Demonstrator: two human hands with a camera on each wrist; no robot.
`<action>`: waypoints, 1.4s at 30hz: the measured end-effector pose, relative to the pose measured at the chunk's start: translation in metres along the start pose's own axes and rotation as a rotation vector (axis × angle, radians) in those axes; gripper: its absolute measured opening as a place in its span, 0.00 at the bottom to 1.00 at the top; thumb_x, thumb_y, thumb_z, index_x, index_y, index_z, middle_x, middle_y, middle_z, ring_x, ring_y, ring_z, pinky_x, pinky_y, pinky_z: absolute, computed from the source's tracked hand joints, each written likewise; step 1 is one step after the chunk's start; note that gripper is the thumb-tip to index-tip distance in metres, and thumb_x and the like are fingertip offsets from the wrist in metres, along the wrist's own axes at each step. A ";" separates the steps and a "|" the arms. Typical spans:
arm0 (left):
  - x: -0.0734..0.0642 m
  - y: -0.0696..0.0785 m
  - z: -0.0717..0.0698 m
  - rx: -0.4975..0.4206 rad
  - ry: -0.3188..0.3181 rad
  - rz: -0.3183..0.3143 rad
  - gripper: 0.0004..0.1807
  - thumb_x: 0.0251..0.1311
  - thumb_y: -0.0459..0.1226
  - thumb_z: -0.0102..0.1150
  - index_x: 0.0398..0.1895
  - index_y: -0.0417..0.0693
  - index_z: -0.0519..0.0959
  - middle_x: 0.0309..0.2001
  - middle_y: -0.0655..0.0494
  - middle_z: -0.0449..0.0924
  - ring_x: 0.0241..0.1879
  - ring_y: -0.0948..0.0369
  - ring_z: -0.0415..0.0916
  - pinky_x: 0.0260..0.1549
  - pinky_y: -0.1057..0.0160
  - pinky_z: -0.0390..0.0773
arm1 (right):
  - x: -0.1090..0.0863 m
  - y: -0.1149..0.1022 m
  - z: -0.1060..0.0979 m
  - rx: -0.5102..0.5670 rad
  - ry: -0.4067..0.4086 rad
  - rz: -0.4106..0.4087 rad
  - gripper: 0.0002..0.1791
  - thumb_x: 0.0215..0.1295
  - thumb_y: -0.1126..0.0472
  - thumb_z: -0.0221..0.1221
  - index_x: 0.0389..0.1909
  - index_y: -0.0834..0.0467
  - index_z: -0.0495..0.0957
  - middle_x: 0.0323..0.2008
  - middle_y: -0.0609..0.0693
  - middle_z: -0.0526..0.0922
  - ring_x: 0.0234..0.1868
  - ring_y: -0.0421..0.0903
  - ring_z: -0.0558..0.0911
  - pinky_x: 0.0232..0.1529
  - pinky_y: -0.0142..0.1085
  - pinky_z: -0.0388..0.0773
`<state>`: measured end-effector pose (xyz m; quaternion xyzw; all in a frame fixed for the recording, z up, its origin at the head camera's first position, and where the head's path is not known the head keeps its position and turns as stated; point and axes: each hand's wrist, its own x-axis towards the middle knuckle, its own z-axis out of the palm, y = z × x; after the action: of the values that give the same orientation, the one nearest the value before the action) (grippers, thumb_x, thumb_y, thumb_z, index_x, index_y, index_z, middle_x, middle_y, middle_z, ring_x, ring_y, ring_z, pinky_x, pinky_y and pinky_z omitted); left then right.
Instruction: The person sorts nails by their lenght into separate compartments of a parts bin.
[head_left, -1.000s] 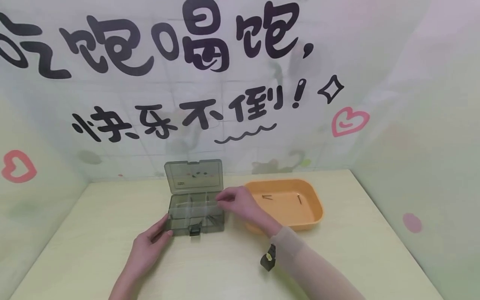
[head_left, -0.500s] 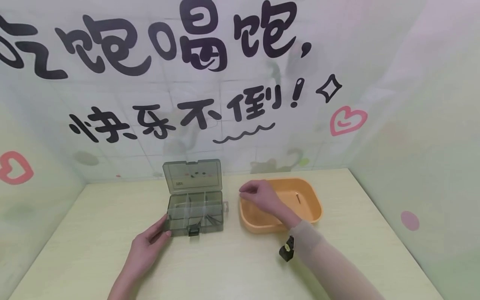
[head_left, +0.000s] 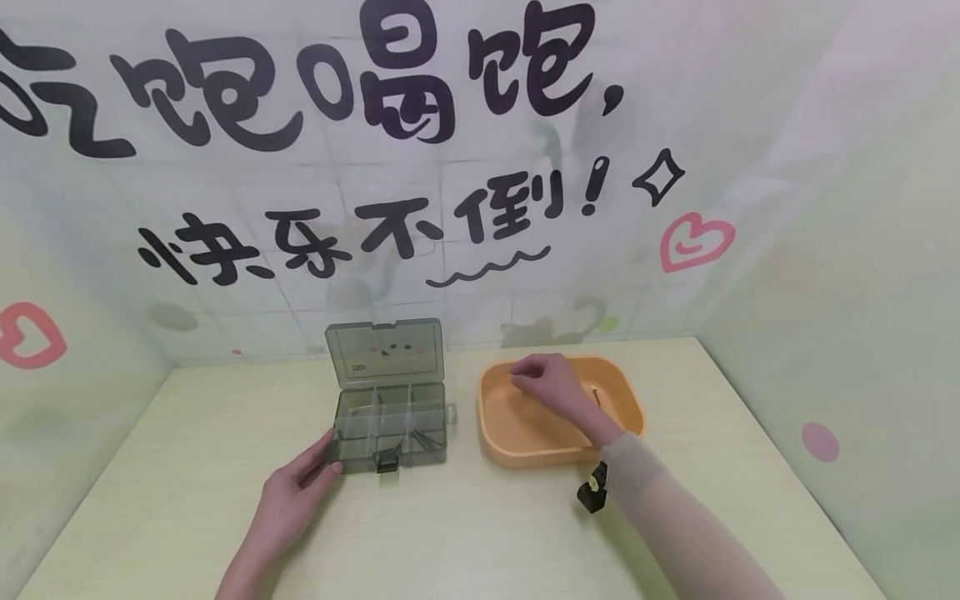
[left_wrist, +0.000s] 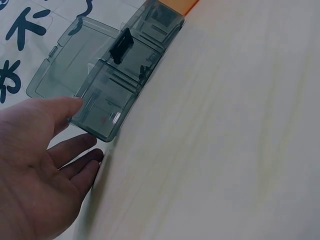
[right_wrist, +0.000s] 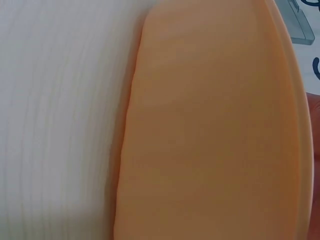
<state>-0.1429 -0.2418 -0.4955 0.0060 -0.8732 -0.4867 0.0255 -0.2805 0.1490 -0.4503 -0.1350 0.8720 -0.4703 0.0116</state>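
A grey see-through compartment box (head_left: 390, 425) stands with its lid (head_left: 386, 354) raised against the back wall. My left hand (head_left: 300, 492) grips its left end, thumb at the front corner; the left wrist view shows the thumb (left_wrist: 67, 107) on the box's edge and the other fingers curled below. Several dark, thin screws (head_left: 426, 440) lie in the front right compartment. My right hand (head_left: 551, 383) is over the left half of an orange tray (head_left: 517, 437), fingertips close together and pointing left; I cannot tell whether they pinch anything. One small screw (head_left: 596, 396) lies in the tray, right of the hand.
A latch (head_left: 387, 460) sticks out from the box's front and another (head_left: 452, 412) from its right side. A narrow strip of table separates box and tray. Printed walls (head_left: 465, 308) stand behind and at both sides.
My right hand has gone from over the box's right side to over the tray, moving right. The two screws seen at the tray's left are now mostly hidden behind it. My left hand has stayed put.
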 end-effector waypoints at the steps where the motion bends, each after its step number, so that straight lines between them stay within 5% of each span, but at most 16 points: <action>1: 0.000 0.000 0.000 -0.001 -0.001 -0.001 0.33 0.76 0.46 0.58 0.77 0.43 0.65 0.74 0.36 0.62 0.69 0.39 0.67 0.51 0.88 0.65 | 0.000 0.000 -0.002 -0.002 0.005 0.003 0.09 0.67 0.65 0.68 0.45 0.62 0.88 0.42 0.53 0.89 0.43 0.48 0.85 0.43 0.39 0.86; 14: -0.001 0.002 0.001 -0.001 0.005 -0.011 0.33 0.75 0.46 0.58 0.77 0.42 0.65 0.74 0.36 0.62 0.68 0.40 0.67 0.53 0.86 0.66 | -0.008 0.019 -0.017 -0.036 -0.012 0.061 0.12 0.64 0.65 0.70 0.48 0.64 0.86 0.43 0.53 0.88 0.43 0.47 0.85 0.46 0.39 0.87; 30: -0.002 0.004 0.001 -0.013 0.004 -0.018 0.32 0.76 0.44 0.57 0.77 0.41 0.64 0.74 0.35 0.61 0.69 0.39 0.66 0.50 0.89 0.66 | -0.004 0.030 -0.020 -0.141 -0.063 -0.019 0.08 0.63 0.73 0.66 0.43 0.69 0.86 0.38 0.57 0.88 0.40 0.50 0.84 0.43 0.41 0.87; 42: -0.001 0.002 0.002 -0.019 0.012 0.000 0.32 0.76 0.45 0.58 0.76 0.41 0.65 0.74 0.35 0.62 0.69 0.39 0.66 0.50 0.89 0.66 | -0.002 0.035 -0.017 -0.149 -0.070 -0.001 0.07 0.59 0.75 0.66 0.38 0.69 0.85 0.35 0.56 0.86 0.37 0.48 0.83 0.42 0.41 0.86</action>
<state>-0.1417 -0.2390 -0.4949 0.0087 -0.8683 -0.4950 0.0310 -0.2887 0.1812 -0.4700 -0.1523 0.9035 -0.3993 0.0315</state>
